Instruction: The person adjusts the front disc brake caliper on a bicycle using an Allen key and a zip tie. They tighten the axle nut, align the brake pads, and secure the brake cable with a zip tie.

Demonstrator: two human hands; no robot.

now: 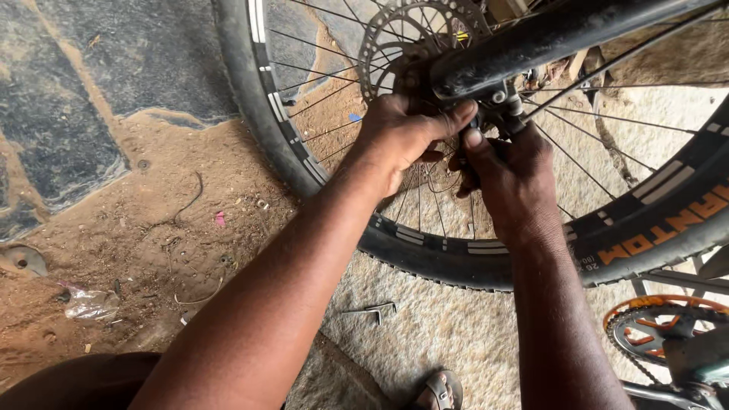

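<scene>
Both hands at wheel hub (486, 102): our left hand (399, 137) clamped around it, right hand (509, 171) just below, pinching small part, unclear what.

Head camera, close, straight down

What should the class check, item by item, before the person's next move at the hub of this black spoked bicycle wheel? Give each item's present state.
1. Left hand grips the black frame tube at the hub: ok.
2. Right hand at the small metal fitting: ok.
3. Fitting tight or loose: cannot tell.
4. Perforated steel brake disc free of fingers: ok.
5. Bent metal hex keys on the ground, within sight: ok.
6. Sandalled foot apart from the black knobbly tyre: ok.
</scene>
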